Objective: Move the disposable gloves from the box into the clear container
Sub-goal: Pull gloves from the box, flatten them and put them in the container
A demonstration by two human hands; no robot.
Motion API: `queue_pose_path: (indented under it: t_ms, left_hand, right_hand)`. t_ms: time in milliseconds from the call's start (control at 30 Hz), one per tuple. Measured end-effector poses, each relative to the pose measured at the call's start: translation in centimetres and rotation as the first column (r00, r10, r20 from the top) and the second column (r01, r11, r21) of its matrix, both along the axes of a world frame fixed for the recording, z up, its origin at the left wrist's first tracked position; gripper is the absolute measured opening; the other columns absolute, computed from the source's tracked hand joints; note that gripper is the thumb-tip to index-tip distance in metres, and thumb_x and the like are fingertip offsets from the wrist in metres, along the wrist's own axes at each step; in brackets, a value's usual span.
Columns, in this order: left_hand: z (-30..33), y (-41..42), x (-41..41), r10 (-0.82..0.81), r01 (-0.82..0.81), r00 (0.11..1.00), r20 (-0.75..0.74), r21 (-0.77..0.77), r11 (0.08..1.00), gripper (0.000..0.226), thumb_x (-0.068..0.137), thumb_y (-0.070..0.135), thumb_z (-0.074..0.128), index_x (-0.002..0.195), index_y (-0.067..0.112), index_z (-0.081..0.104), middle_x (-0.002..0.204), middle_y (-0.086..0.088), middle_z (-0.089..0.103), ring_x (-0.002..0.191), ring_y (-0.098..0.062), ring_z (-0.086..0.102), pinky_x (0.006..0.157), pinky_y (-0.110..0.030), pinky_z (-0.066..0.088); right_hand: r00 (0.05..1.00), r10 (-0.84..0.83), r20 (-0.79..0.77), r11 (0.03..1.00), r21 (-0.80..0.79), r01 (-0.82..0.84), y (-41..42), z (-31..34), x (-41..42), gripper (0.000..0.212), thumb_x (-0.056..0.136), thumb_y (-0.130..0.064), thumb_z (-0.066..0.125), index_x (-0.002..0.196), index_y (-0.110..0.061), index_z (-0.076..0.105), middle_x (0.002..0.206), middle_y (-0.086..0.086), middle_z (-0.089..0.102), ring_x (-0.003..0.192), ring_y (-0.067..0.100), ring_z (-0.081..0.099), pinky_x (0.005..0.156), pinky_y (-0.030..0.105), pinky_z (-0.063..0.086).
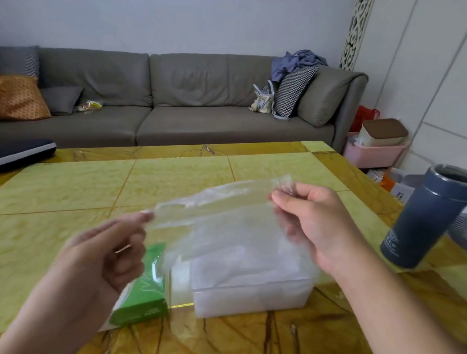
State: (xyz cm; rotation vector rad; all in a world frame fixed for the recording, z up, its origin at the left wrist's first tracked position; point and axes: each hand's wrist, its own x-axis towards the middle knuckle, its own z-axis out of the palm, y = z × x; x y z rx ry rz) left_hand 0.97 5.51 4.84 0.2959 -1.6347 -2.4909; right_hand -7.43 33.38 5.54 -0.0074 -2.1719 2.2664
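A grey leather sofa is stretching behind the yellow marble table, where a dark blue flask is standing near the right edge. The clear container, holding pale crumpled film, is sitting just beside the green glove box. Above both, the left hand and right hand are pinching one thin, transparent disposable glove, holding it spread between them.

The glove is showing clear and filmy, the box bright green with pale scribbled lines. The container is looking cloudy white. The desk is glowing yellow-green with amber veined borders. The flask is sitting slate blue; the sofa is showing grey, one cushion orange-patterned, another houndstooth cushion black-and-white.
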Motion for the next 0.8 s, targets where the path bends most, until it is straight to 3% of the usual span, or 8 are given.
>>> queue_pose_path:
  t_ms: [133,233,267,333,400,467,600,800]
  left_hand:
    - [0.7,0.0,-0.8,0.157,-0.153,0.983,-0.1,0.042,0.987,0.015,0.086,0.019,0.066,0.072,0.024,0.064,0.059,0.009,0.036,0.043,-0.007,0.031,0.045,-0.022,0.023]
    - [2.7,4.0,0.2,0.039,-0.179,0.938,-0.344,-0.384,0.906,0.017,0.096,0.006,0.061,0.088,0.017,0.07,0.07,0.003,0.057,0.064,-0.013,0.053,0.063,-0.024,0.046]
    - [3.2,6.0,0.3,-0.073,-0.172,0.927,-0.369,-0.588,0.79,0.015,0.096,0.009,0.063,0.094,0.021,0.073,0.08,0.008,0.065,0.074,-0.008,0.059,0.07,-0.02,0.049]
    - [3.0,9.0,-0.7,-0.264,-0.149,0.931,-0.252,-0.923,0.355,0.018,0.097,0.028,0.061,0.11,0.037,0.07,0.102,0.021,0.066,0.094,0.003,0.06,0.083,-0.013,0.05]
    - [1.9,10.8,-2.2,-0.283,-0.044,0.958,-0.045,-0.999,0.011,0.029,0.102,0.039,0.051,0.129,0.04,0.061,0.118,0.025,0.057,0.107,0.002,0.056,0.093,-0.02,0.051]
    - [0.4,11.3,-3.5,-0.232,0.101,0.964,0.131,-0.985,-0.138,0.038,0.104,0.044,0.047,0.141,0.037,0.051,0.126,0.018,0.054,0.114,-0.008,0.057,0.094,-0.03,0.053]
    - [-1.3,10.8,-4.5,-0.193,0.286,0.922,0.336,-0.926,-0.248,0.058,0.099,0.056,0.053,0.151,0.041,0.033,0.126,0.015,0.055,0.119,-0.012,0.057,0.096,-0.035,0.052]
    - [-1.5,10.5,-5.8,-0.176,0.409,0.865,0.47,-0.863,-0.297,0.069,0.089,0.068,0.062,0.15,0.044,0.04,0.133,0.017,0.058,0.121,-0.009,0.057,0.102,-0.034,0.05]
  right_hand:
    - [0.992,-0.11,0.066,0.984,0.149,0.099,1.8,-1.5,-0.9,0.019,0.097,-0.013,0.072,0.084,0.0,0.072,0.064,0.011,0.063,0.051,0.019,0.052,0.043,0.024,0.037]
    - [0.995,-0.076,0.06,0.947,0.317,0.054,1.5,-2.2,-0.7,0.028,0.095,-0.011,0.07,0.071,-0.001,0.061,0.054,0.015,0.06,0.04,0.021,0.048,0.041,0.024,0.036]
    - [0.996,-0.064,0.056,0.925,0.378,0.038,1.4,-2.4,-0.6,0.03,0.094,-0.011,0.068,0.067,-0.003,0.058,0.052,0.016,0.06,0.038,0.021,0.048,0.042,0.023,0.039]
    - [0.999,-0.047,0.028,0.866,0.5,0.026,1.2,-2.4,-0.3,0.029,0.094,-0.011,0.062,0.07,0.004,0.056,0.05,0.02,0.06,0.035,0.02,0.05,0.041,0.023,0.043]
    - [0.999,-0.046,-0.011,0.795,0.605,0.044,1.0,-2.6,-0.1,0.026,0.094,-0.011,0.057,0.075,0.005,0.054,0.055,0.023,0.062,0.033,0.017,0.053,0.04,0.026,0.043]
    - [0.998,-0.056,-0.042,0.747,0.661,0.07,0.9,-2.9,-0.1,0.026,0.093,-0.012,0.057,0.07,-0.007,0.046,0.058,0.015,0.057,0.037,0.019,0.057,0.038,0.028,0.04]
    - [0.993,-0.055,-0.109,0.641,0.758,0.119,1.1,-3.4,-0.5,0.033,0.092,-0.015,0.058,0.065,-0.017,0.04,0.063,0.003,0.05,0.047,0.024,0.048,0.044,0.033,0.038]
    - [0.981,-0.073,-0.177,0.349,0.917,0.192,1.1,-2.4,0.2,0.033,0.093,-0.018,0.064,0.067,-0.016,0.044,0.065,-0.001,0.051,0.051,0.022,0.047,0.044,0.029,0.032]
